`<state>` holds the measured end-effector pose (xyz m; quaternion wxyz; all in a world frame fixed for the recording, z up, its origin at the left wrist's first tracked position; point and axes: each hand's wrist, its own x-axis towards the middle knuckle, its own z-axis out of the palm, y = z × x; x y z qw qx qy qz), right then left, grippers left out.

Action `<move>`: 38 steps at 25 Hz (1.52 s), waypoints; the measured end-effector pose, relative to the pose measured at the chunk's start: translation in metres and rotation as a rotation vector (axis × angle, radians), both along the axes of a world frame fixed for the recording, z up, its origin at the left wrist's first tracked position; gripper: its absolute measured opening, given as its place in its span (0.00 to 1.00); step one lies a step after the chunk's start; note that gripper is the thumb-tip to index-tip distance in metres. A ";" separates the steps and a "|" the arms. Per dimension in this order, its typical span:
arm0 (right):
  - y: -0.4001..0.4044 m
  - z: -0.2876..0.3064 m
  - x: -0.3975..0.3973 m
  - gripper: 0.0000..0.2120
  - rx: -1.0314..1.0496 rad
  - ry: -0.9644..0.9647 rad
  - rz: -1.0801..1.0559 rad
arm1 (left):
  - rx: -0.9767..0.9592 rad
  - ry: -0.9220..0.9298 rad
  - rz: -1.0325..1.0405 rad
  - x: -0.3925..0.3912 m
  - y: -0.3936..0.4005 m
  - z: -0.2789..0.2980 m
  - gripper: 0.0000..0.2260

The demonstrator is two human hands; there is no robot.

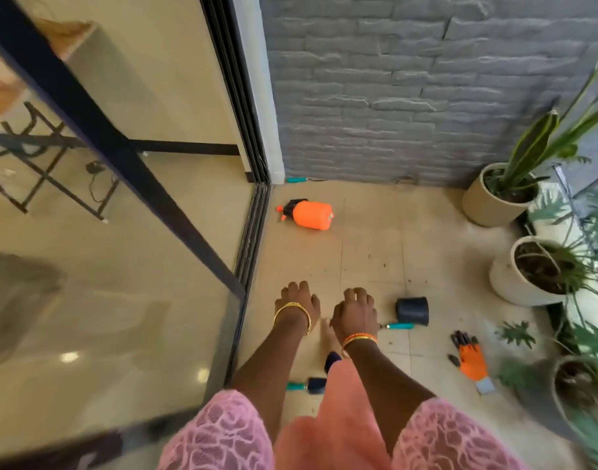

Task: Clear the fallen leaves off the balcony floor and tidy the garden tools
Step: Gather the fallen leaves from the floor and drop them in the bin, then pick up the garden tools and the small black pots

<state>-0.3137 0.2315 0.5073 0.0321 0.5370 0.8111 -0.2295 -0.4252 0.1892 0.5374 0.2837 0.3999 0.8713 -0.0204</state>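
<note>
- Both hands, left hand (298, 301) and right hand (354, 310), are hanging empty, fingers loosely curled.
- Just right, a black pot (412, 311) is lying tipped beside a teal-handled tool (397, 326).
- Far left, the orange sprayer (309, 214) is lying sideways (leaves hard to spot).
- Near right, an orange glove (471, 359) is resting flat.

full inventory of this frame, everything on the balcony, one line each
sprayer: 1, orange with black top, lying on its side near the door track
teal-handled tools: 3 visible; one by the black pot, one at the wall's foot, one near the person's legs
black pot: 1, tipped on its side, mid-floor
gloves: orange and black, count unclear, on the floor at right
planters: 3, pale, with green plants, along the right edge
fallen leaf: 1, green, beside the gloves
wall: grey brick, back
glass door: 1, dark frame, left
left hand: empty, gold bangle
right hand: empty, orange and gold bangles
</note>
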 end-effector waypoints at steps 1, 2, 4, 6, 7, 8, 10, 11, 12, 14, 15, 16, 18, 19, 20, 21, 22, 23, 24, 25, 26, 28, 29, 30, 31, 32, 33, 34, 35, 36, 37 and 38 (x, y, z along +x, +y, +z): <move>0.024 -0.005 -0.012 0.17 -0.028 0.008 -0.006 | -0.024 -0.011 0.023 -0.015 0.023 -0.008 0.18; 0.047 -0.007 -0.024 0.17 -0.060 0.010 -0.004 | -0.052 -0.022 0.042 -0.028 0.042 -0.014 0.18; 0.097 -0.011 -0.048 0.17 -0.094 0.004 0.013 | -0.100 -0.043 0.083 -0.055 0.085 -0.018 0.18; 0.138 -0.009 -0.068 0.16 -0.096 0.001 0.025 | -0.107 -0.094 0.144 -0.077 0.117 -0.023 0.18; 0.155 -0.009 -0.078 0.16 -0.099 -0.014 0.021 | -0.109 -0.127 0.172 -0.086 0.130 -0.022 0.18; 0.174 -0.010 -0.090 0.16 -0.090 -0.035 0.025 | -0.111 -0.151 0.198 -0.096 0.146 -0.023 0.18; 0.204 -0.010 -0.112 0.16 -0.084 -0.070 0.034 | -0.119 -0.202 0.232 -0.115 0.175 -0.028 0.17; 0.218 -0.010 -0.124 0.16 -0.095 -0.082 0.028 | -0.128 -0.232 0.243 -0.127 0.190 -0.031 0.17; 0.232 -0.012 -0.135 0.16 -0.102 -0.091 0.027 | -0.136 -0.257 0.252 -0.138 0.204 -0.035 0.17; 0.262 -0.018 -0.161 0.16 -0.108 -0.106 0.007 | -0.158 -0.302 0.262 -0.166 0.234 -0.048 0.17; 0.275 -0.021 -0.173 0.16 -0.114 -0.105 -0.019 | -0.170 -0.323 0.265 -0.181 0.248 -0.053 0.17; 0.289 -0.024 -0.185 0.16 -0.123 -0.099 -0.048 | -0.183 -0.347 0.267 -0.197 0.261 -0.057 0.16; 0.317 -0.030 -0.208 0.16 -0.146 -0.106 -0.089 | -0.206 -0.408 0.295 -0.226 0.287 -0.067 0.16; 0.330 -0.035 -0.217 0.16 -0.163 -0.109 -0.120 | -0.211 -0.422 0.303 -0.240 0.299 -0.070 0.16; 0.344 -0.039 -0.226 0.15 -0.176 -0.111 -0.143 | -0.218 -0.429 0.316 -0.252 0.310 -0.072 0.16; 0.359 -0.045 -0.235 0.14 -0.189 -0.113 -0.158 | -0.232 -0.437 0.324 -0.263 0.320 -0.077 0.16; 0.374 -0.052 -0.245 0.13 -0.202 -0.121 -0.163 | -0.245 -0.446 0.333 -0.274 0.331 -0.084 0.16; 0.392 -0.064 -0.257 0.13 -0.215 -0.128 -0.162 | -0.261 -0.454 0.348 -0.286 0.343 -0.096 0.16; 0.410 -0.079 -0.269 0.13 -0.228 -0.127 -0.151 | -0.269 -0.457 0.372 -0.296 0.356 -0.110 0.16; 0.427 -0.097 -0.281 0.14 -0.242 -0.124 -0.130 | -0.275 -0.459 0.398 -0.305 0.368 -0.128 0.16; 0.444 -0.120 -0.294 0.14 -0.264 -0.128 -0.111 | -0.280 -0.468 0.423 -0.313 0.380 -0.150 0.15; 0.481 -0.182 -0.317 0.14 -0.287 -0.151 -0.026 | -0.279 -0.492 0.476 -0.328 0.409 -0.210 0.14; 0.499 -0.215 -0.326 0.13 -0.300 -0.173 0.023 | -0.282 -0.503 0.499 -0.333 0.421 -0.243 0.14; 0.517 -0.248 -0.337 0.13 -0.327 -0.180 0.057 | -0.286 -0.508 0.517 -0.341 0.430 -0.276 0.14; 0.532 -0.282 -0.349 0.12 -0.357 -0.169 0.085 | -0.287 -0.511 0.533 -0.350 0.438 -0.312 0.15; 0.547 -0.312 -0.358 0.11 -0.390 -0.155 0.110 | -0.289 -0.520 0.566 -0.354 0.444 -0.345 0.16; 0.561 -0.347 -0.369 0.11 -0.413 -0.141 0.130 | -0.282 -0.530 0.611 -0.360 0.449 -0.385 0.17; 0.572 -0.379 -0.380 0.10 -0.422 -0.127 0.146 | -0.257 -0.546 0.688 -0.367 0.454 -0.419 0.18; 0.582 -0.407 -0.393 0.10 -0.426 -0.110 0.166 | -0.212 -0.575 0.802 -0.375 0.459 -0.447 0.19; 0.590 -0.435 -0.407 0.10 -0.430 -0.099 0.188 | -0.162 -0.589 0.919 -0.385 0.466 -0.474 0.20; 0.596 -0.459 -0.422 0.11 -0.428 -0.090 0.215 | -0.118 -0.581 1.014 -0.397 0.472 -0.497 0.21; 0.600 -0.485 -0.437 0.12 -0.429 -0.093 0.235 | -0.094 -0.567 1.088 -0.410 0.479 -0.521 0.23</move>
